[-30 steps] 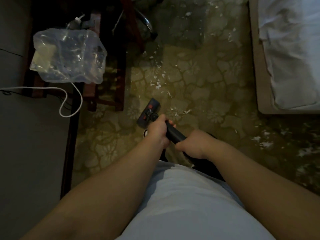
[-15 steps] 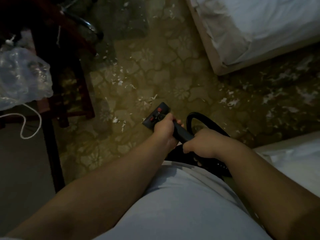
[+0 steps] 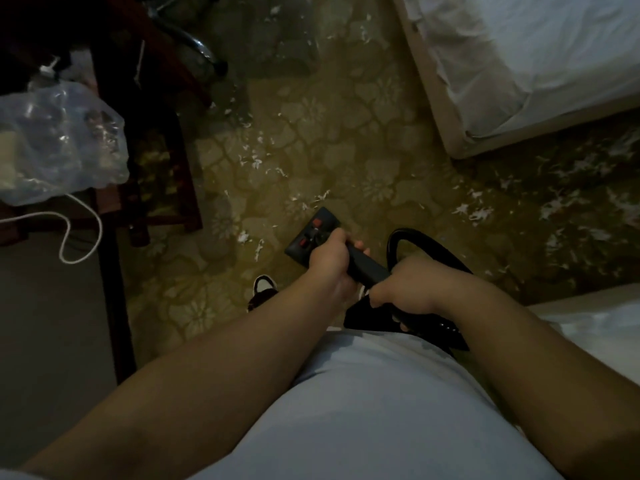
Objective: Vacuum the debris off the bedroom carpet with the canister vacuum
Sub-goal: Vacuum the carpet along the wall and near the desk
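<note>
1. Both hands are closed round the wand (image 3: pixel 367 268). The left hand (image 3: pixel 329 259) grips it nearer the nozzle (image 3: pixel 313 233), and the right hand (image 3: pixel 412 289) grips it further back, where the hose (image 3: pixel 415 237) loops away.
2. The nozzle sits on the carpet (image 3: pixel 346 150), just ahead of the left hand. White debris (image 3: pixel 256 161) lies just beside it, to the left and ahead, and more thickly at right between the beds (image 3: pixel 519 64).
3. We judge the hose loop could kink, or snag a bed corner, if we swing right.
4. Pushed far left, the nozzle might suck in the white cord (image 3: pixel 79 230) or the plastic bag (image 3: pixel 59 140).
5. Scraps under the dark chair (image 3: pixel 166 168) are easily missed in this dim light.
6. We count two hands, one wand, one nozzle with two red marks, one hose, two beds, one bag, one cord and one shoe (image 3: pixel 263 287) in view. The scraps are too many to number.
</note>
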`<state>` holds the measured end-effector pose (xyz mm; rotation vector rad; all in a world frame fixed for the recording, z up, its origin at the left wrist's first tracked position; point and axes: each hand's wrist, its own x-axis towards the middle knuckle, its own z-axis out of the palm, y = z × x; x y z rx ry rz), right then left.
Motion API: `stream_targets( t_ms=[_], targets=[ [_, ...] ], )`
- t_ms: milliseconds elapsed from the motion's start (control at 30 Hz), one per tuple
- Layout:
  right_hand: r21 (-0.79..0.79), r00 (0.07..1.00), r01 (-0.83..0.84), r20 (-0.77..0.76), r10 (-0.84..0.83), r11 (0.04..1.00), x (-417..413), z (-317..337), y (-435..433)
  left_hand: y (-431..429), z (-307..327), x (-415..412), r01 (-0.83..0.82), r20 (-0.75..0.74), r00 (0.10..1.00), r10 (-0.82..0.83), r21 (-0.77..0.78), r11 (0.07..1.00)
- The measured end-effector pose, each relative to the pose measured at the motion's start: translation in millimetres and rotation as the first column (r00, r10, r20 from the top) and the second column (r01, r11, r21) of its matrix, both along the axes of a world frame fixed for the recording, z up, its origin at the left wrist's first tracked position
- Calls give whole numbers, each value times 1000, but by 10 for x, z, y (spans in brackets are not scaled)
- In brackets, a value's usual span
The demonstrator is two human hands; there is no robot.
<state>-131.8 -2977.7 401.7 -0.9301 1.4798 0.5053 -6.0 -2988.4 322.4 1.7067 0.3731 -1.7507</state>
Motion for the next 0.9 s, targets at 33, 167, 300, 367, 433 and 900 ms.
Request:
stream_targets(
  t_ms=[33,167,300,367,433,900],
  targets=[
    [-7,1000,-11,5,11,1000,160,-9,-28,-11,-4,157,-17,20,1000,17,-6,1000],
    [-45,997,-72,19,73,996,930,-56,-112,-34,-64,925,-60,69,996,61,-17,998],
    [-71,994,-99,33,101,993,1758,-108,-157,-46,-165,1790,-86,102,991,87,-10,996],
    [-76,991,-128,32,130,989,2141,-160,-159,-34,-211,2191,-91,123,988,91,-2,996],
    [-76,990,-131,40,134,988,2487,-228,-134,-6,-245,2544,-96,155,984,93,8,995],
    [-98,974,-217,43,222,971,3065,-338,-45,130,-295,3114,-130,147,981,127,13,991]
  ],
)
